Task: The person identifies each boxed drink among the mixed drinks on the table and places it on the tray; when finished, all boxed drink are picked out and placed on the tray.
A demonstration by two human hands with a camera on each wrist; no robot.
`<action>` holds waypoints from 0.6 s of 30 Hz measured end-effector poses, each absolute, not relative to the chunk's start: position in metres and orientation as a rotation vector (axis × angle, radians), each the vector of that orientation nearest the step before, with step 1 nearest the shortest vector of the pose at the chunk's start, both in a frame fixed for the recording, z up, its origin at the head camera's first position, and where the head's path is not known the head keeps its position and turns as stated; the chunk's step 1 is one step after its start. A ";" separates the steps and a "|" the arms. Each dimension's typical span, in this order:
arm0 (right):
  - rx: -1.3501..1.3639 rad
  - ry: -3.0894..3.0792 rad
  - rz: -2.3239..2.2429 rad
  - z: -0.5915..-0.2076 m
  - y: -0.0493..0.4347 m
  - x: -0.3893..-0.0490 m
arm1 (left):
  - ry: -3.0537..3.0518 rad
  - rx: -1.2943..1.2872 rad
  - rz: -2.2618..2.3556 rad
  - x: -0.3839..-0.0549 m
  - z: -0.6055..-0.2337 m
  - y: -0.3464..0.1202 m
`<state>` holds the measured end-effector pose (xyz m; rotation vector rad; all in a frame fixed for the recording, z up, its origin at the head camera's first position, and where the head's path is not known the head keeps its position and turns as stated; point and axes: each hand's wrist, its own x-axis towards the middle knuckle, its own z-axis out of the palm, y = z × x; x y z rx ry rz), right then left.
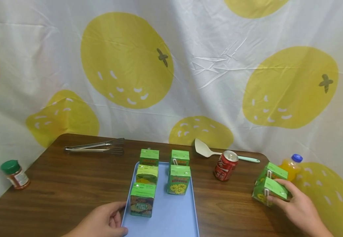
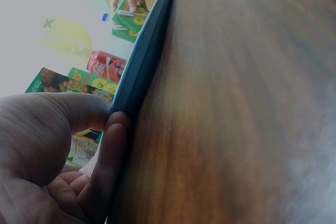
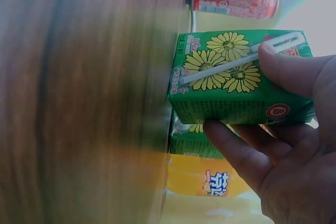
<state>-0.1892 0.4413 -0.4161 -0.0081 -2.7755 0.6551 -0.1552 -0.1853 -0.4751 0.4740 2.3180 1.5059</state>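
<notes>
My left hand (image 1: 100, 219) pinches the left rim of a light blue tray (image 1: 174, 217) between thumb and fingers; its edge (image 2: 139, 61) shows close up in the left wrist view. Green-topped drink cartons stand on the tray in two columns: a brown-fronted one (image 1: 142, 204) is nearest in the left column, a yellow-flowered one (image 1: 178, 184) in the right. At the table's right side my right hand (image 1: 297, 205) grips another flowered drink carton (image 3: 226, 77), thumb over its straw and fingers along its side. Right behind it stands a similar carton (image 1: 273, 170).
An orange drink bottle (image 1: 291, 168) is beyond the right-hand cartons. A red cola can (image 1: 225, 166) stands between them and the tray, with a spatula (image 1: 202, 148) lying behind it. Metal tongs (image 1: 94, 147) lie at the back left. A green-capped spice jar (image 1: 15, 174) is at the left edge.
</notes>
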 end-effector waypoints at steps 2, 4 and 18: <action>-0.018 -2.799 0.674 -0.415 0.440 -0.189 | 2.323 0.489 1.511 -0.155 -0.475 -0.185; -0.027 -2.819 0.684 -0.414 0.438 -0.189 | 2.323 0.493 1.516 -0.154 -0.474 -0.185; 0.019 -2.801 0.876 -0.410 0.402 -0.182 | 2.297 0.452 1.517 -0.157 -0.478 -0.187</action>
